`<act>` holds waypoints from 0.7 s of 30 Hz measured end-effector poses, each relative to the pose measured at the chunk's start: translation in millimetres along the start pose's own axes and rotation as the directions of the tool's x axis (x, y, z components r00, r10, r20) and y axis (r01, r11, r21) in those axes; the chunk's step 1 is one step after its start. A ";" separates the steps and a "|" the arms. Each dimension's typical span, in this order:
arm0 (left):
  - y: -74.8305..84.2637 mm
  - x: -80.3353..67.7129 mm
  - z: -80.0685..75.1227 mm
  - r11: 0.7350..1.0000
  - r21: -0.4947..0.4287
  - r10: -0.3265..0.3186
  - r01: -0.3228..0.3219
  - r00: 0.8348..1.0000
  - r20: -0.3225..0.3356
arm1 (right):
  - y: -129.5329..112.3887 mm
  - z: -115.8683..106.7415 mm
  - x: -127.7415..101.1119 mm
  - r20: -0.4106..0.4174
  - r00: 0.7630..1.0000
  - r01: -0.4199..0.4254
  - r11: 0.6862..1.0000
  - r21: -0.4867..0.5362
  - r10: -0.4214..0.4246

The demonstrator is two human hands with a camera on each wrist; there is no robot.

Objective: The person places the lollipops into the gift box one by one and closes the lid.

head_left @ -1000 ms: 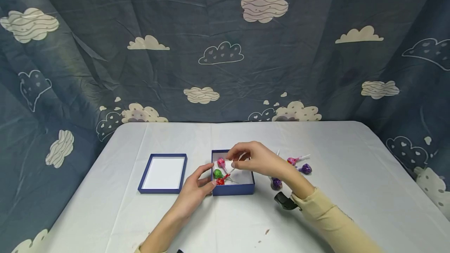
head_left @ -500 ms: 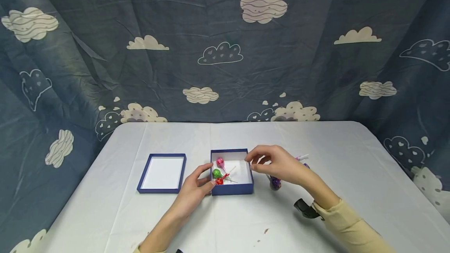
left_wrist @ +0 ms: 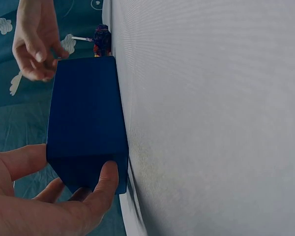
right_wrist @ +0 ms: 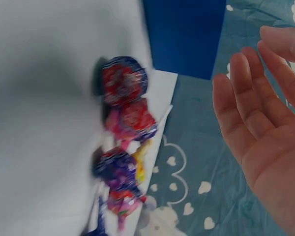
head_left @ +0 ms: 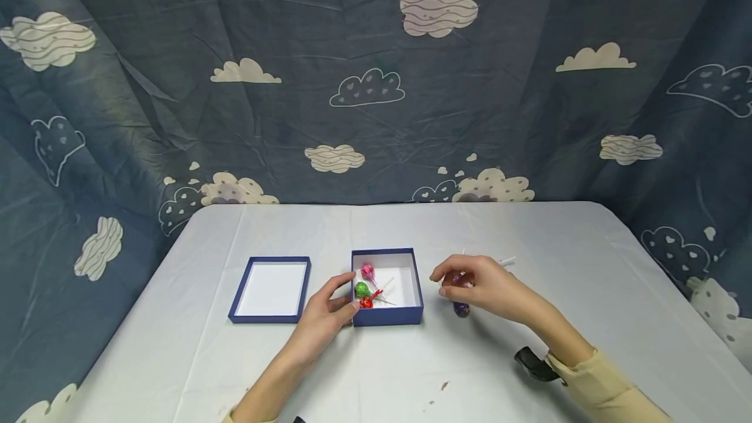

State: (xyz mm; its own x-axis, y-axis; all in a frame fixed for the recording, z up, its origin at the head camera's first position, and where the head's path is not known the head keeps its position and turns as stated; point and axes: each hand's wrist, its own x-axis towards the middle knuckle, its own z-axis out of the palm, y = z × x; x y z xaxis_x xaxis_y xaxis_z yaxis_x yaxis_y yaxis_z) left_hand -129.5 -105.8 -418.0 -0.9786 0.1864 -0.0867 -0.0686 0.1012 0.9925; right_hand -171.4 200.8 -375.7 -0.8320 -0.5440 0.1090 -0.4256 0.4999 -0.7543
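Note:
A blue box (head_left: 388, 316) with a white inside stands in the middle of the table. My left hand (head_left: 320, 324) holds its left end, with the thumb near the front corner and a fingertip at the rim. Inside lie a pink lollipop (head_left: 367, 271), a green lollipop (head_left: 361, 290) and a red lollipop (head_left: 367, 303), toward the left. My right hand (head_left: 496, 289) hovers right of the box, holding nothing, its fingers loosely bent. Below it lies a purple-wrapped lollipop (head_left: 461, 310). Several wrapped lollipops (right_wrist: 132, 118) show in the right wrist view, some hidden from the head view by my hand.
The box's blue-rimmed lid (head_left: 271, 289) lies on the left with its white inside up. A white cloth (head_left: 329, 371) covers the table. Small brown specks (head_left: 444, 385) mark its front part. A dark curtain (head_left: 376, 129) with clouds hangs behind.
My right hand has drawn back from over the box to the right, to above the loose lollipops. My left hand stays at the box.

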 end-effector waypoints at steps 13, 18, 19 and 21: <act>0.9 2.0 0.0 1.000 -0.013 -0.009 0.009 1.000 0.003 | 23.3 2.3 -23.1 -0.019 0.999 -0.047 0.997 -0.065 0.046; 1.0 1.9 0.3 1.000 -0.013 -0.013 0.013 1.000 0.002 | 29.1 3.3 -29.6 0.001 0.995 -0.103 0.990 -0.100 0.104; 0.8 2.1 0.4 1.000 -0.012 -0.014 0.014 1.000 0.001 | 30.3 3.3 -30.0 0.010 0.995 -0.101 0.989 -0.108 0.102; 0.1 3.0 0.3 1.000 -0.008 -0.019 0.019 1.000 0.003 | 32.5 3.2 -30.3 0.023 0.994 -0.099 0.988 -0.118 0.103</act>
State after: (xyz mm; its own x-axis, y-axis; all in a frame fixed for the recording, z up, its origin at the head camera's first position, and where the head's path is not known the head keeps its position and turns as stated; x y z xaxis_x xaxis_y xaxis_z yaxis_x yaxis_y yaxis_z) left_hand -132.4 -105.0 -418.2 -0.9766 0.1873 -0.1054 -0.0883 0.0973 0.9913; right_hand -158.9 231.4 -405.6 -0.8628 -0.5053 0.0157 -0.3799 0.6275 -0.6796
